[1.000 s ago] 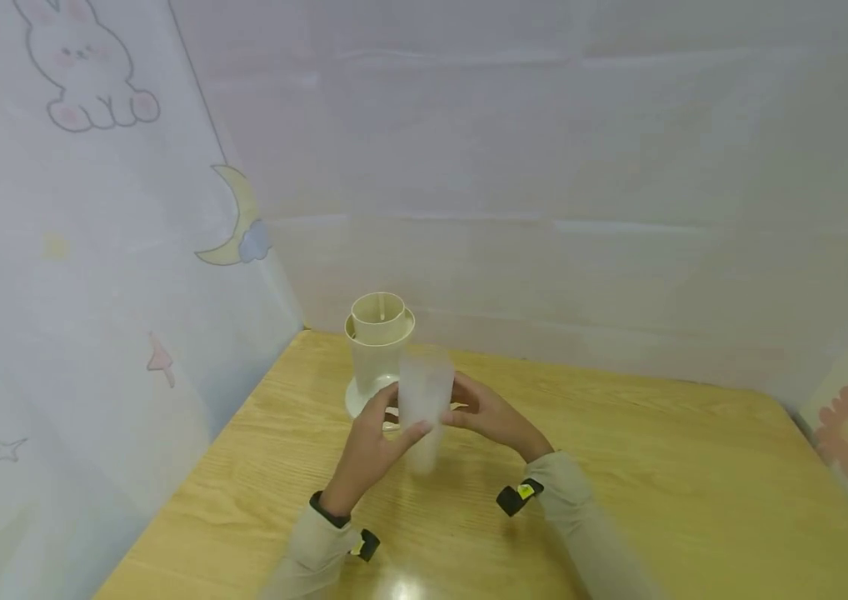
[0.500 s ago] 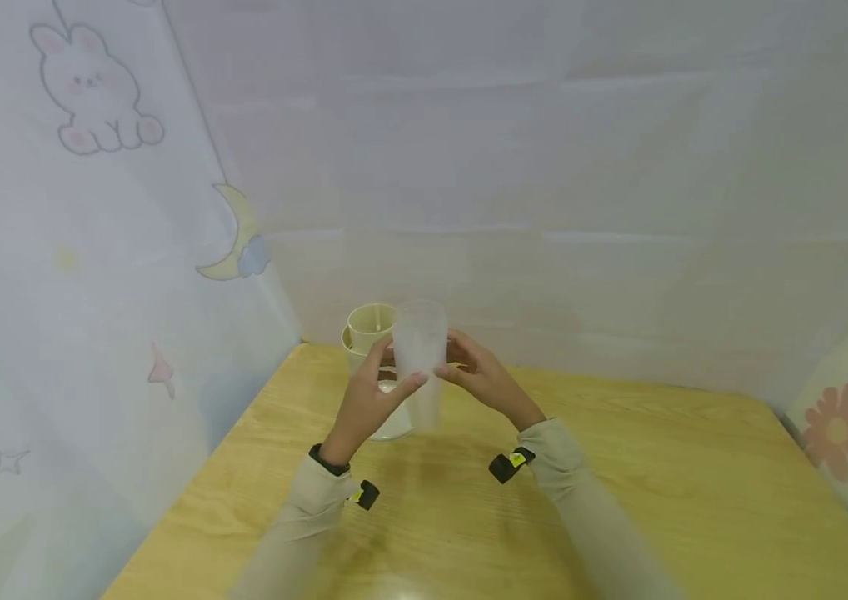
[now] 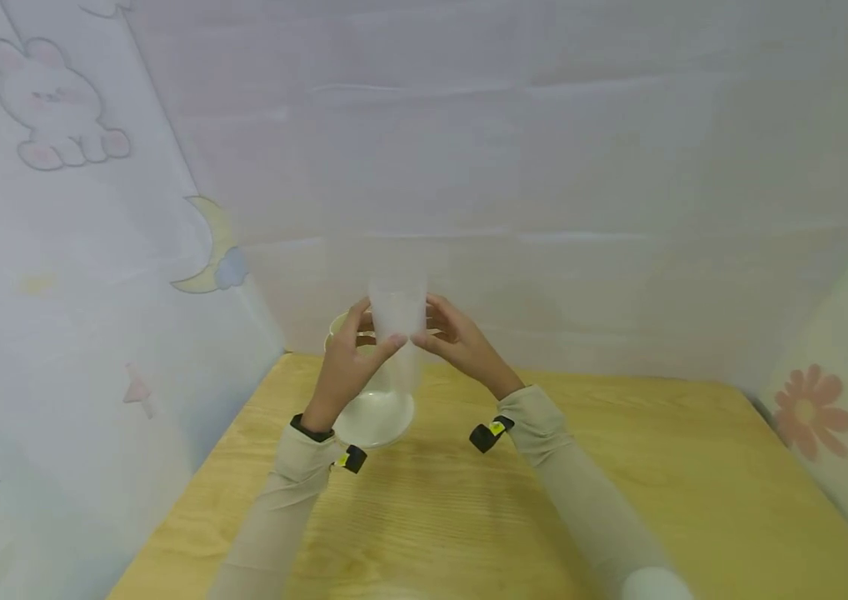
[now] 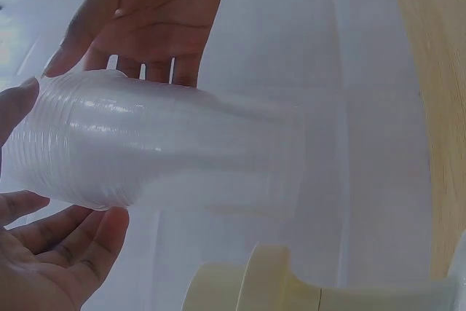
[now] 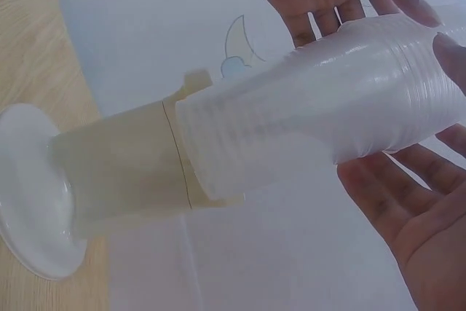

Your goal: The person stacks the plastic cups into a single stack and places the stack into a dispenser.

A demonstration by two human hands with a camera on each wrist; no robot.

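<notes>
A stack of nested clear plastic cups is held up above the table between both hands. My left hand grips its left side, with the thumb across the near face. From the right, my right hand grips the stack, its thumb close to the other thumb. In the right wrist view the cups are tilted, with the ridged rims between the hands and the narrow bottom end in front of the cream cylindrical holder. That holder stands on a round white base, mostly hidden behind the left hand and cups in the head view.
The wooden table carries the holder near its far left corner. Pale printed cloth hangs behind and along the left side. Small black wrist devices stick out near both cuffs.
Both hands have raised the cup stack from low over the table, up and slightly left, in front of the holder. The head view has shifted a little.
</notes>
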